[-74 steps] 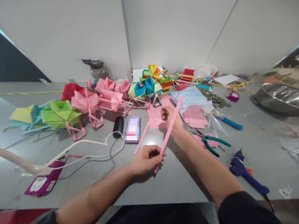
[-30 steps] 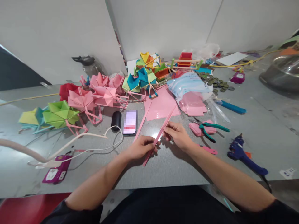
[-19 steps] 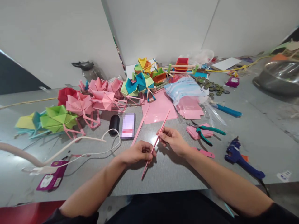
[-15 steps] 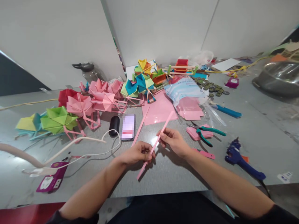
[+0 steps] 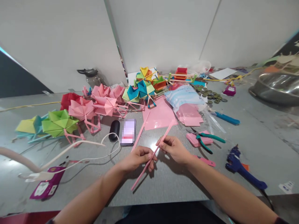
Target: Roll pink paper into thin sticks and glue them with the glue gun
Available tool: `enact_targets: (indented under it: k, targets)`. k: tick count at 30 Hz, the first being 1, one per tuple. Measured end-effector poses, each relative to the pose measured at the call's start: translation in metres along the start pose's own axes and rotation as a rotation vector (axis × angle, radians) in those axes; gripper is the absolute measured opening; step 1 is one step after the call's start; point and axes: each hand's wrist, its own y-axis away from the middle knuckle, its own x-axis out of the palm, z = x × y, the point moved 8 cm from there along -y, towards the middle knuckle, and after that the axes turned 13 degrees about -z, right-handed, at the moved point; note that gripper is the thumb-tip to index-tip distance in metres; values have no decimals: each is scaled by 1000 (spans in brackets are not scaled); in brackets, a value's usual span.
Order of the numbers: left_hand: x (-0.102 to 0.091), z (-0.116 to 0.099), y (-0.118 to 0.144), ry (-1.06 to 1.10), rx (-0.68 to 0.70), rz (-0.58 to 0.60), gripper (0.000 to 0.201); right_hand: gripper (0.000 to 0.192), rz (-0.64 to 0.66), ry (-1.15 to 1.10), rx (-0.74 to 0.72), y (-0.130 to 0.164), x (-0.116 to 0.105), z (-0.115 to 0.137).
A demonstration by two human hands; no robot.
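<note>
A narrow folded pink paper strip [image 5: 141, 174] runs slantwise between my hands, just above the table. My left hand [image 5: 139, 159] pinches it near the middle with thumb and fingers. Farther up, my right hand [image 5: 174, 148] grips the same strip, its upper end sticking out past the fingers. Another pink strip [image 5: 141, 132] lies on the table beyond my left hand, along the edge of a flat pink sheet [image 5: 156, 119]. To the right of my right hand sit a stack of pink paper pieces [image 5: 192, 140] and a pink flat piece [image 5: 205, 161].
Green-handled pliers [image 5: 204, 143] rest on the stack, with a blue glue gun [image 5: 240, 168] at right. A phone [image 5: 128, 132] and a black case [image 5: 114, 130] lie at left. Folded paper models [image 5: 80, 109], a plastic bag [image 5: 184, 96] and a metal basin [image 5: 273, 90] stand behind.
The view has tipped up slightly, so things sit lower. The strip's near end has swung a little left and toward me. Both hands keep hold of it.
</note>
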Motion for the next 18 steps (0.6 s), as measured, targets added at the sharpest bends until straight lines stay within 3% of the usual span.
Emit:
enact_targets:
  k: [3,7,10,12,15,16,18]
  targets:
    - [-4,0,-1,-12,5,-69,57,51,36,-84,44,1,5,-3]
    - [-7,-7,-1,-126,57,-161,54,48,-81,-59,78,-3,-3,-12]
    - [-7,-15,-3,-325,127,-206,46,44,-148,31,70,-5,-10,-15]
    - [-7,-29,0,-502,247,-290,36,41,-180,39,34,-6,-13,-12]
    - [-5,-67,27,-723,549,-564,20,41,-245,4,-30,-9,-22,-6]
    - [3,-81,42,-760,652,-624,19,42,-271,1,-45,-10,-25,-4]
    - [31,-105,76,-836,860,-616,17,44,-308,11,-65,-12,-31,-1]
